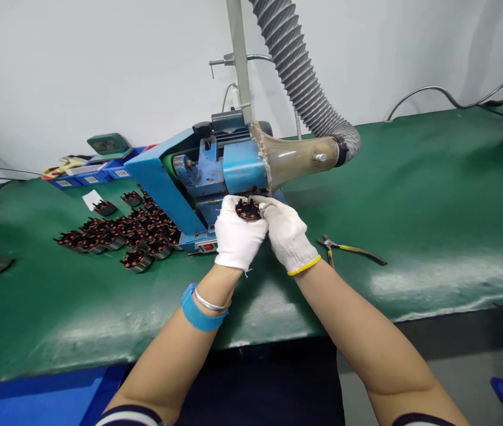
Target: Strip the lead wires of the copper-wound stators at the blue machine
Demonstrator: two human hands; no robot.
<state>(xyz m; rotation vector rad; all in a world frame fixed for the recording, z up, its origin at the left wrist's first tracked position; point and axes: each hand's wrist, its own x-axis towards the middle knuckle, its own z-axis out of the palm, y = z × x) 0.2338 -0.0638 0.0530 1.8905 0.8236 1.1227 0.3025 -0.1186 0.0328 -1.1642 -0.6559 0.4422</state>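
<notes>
A wound motor stator (248, 210), black with copper coils and upright black posts, is held in front of the blue bench machine (216, 165). My left hand (239, 239), in a white glove, is wrapped round it from the left and below. My right hand (287, 232), in a white knitted glove with a yellow cuff, closes on its right side. The right fingertips reach along the stator's far edge, close under the machine's blue housing. Whether a thin wire is pinched between them is too small to tell.
Many similar stators (136, 228) crowd the green bench at left, beside blue bins (87, 171). Yellow-handled cutters (351, 248) lie right of my hands. A translucent hood (298, 157) joins a grey corrugated hose (296, 65). The bench's front edge (273, 340) runs below my wrists.
</notes>
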